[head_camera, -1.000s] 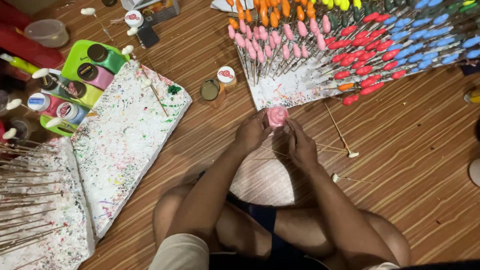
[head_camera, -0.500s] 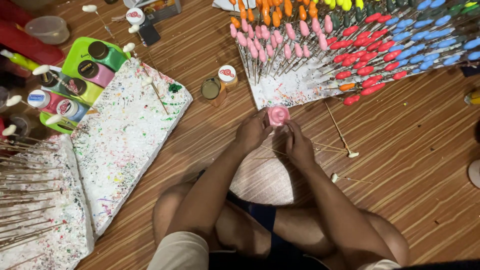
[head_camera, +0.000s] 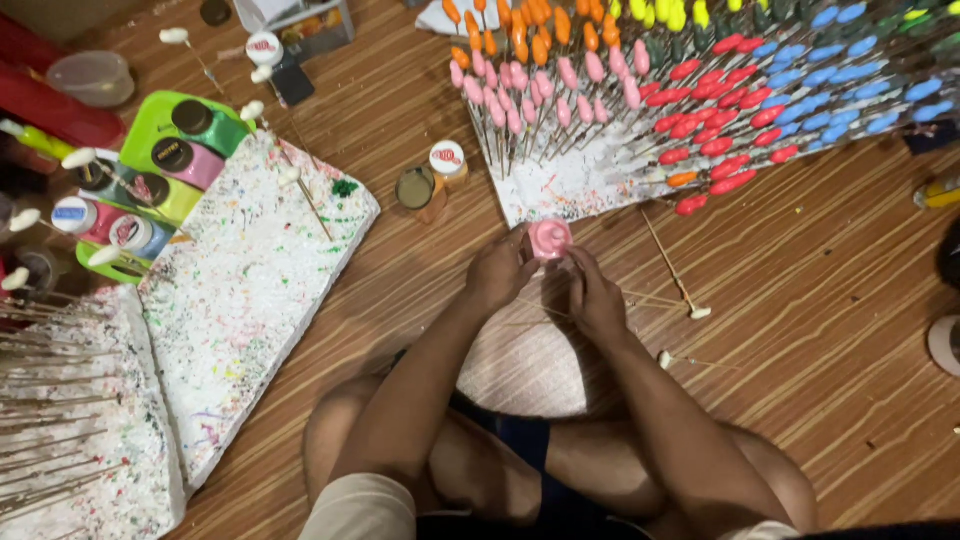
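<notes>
Holding a small pink paint pot (head_camera: 549, 239) between both hands, I've got my left hand (head_camera: 497, 272) curled against its left side and my right hand (head_camera: 594, 296) cupping it from below right, fingers of both closed on it. The pot sits just in front of a white foam board (head_camera: 590, 180), right at that board's near edge. Stuck upright in the board are rows of painted sticks (head_camera: 640, 80), with pink, orange, yellow, red and blue tips, crowding the space just beyond the pot. Just left of the pot stand two little paint jars (head_camera: 432, 180), one open and one with a white lid. To the right of the pot, a few bare wooden sticks (head_camera: 672, 270) lie loose on the wooden floor (head_camera: 820, 330). Well to the left of the pot lies a paint-speckled foam slab (head_camera: 250, 290), and beyond that a green tray (head_camera: 160, 130) holding several capped paint bottles in different colours. Below the pot, a pale cloth (head_camera: 525, 365) rests by my crossed legs.
</notes>
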